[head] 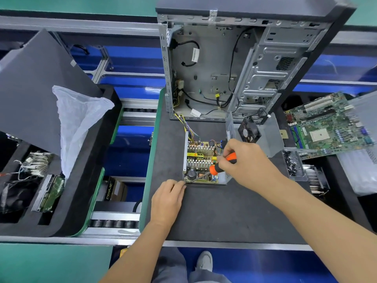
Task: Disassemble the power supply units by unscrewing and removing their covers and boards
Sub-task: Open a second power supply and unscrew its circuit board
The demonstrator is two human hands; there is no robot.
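Observation:
An opened power supply unit (201, 160) lies on the dark mat, its board with heat sinks and yellow parts exposed. Its cover with a black fan (250, 130) stands just behind it to the right. My right hand (242, 160) grips an orange-and-black screwdriver (219, 166), whose shaft slants down-left to the unit's near-left corner. My left hand (168, 199) rests on the mat with its fingertips at that corner, beside the screwdriver tip. Coloured wires (186, 124) run from the unit into the open computer case (224, 68).
A green motherboard (326, 123) lies at the right, above a clear box of screws (291, 162). A foam tray at the left holds a hard drive (51, 193), cables and a plastic bag (77, 119). A dark panel (36, 84) leans there. Roller conveyor rails sit between the trays.

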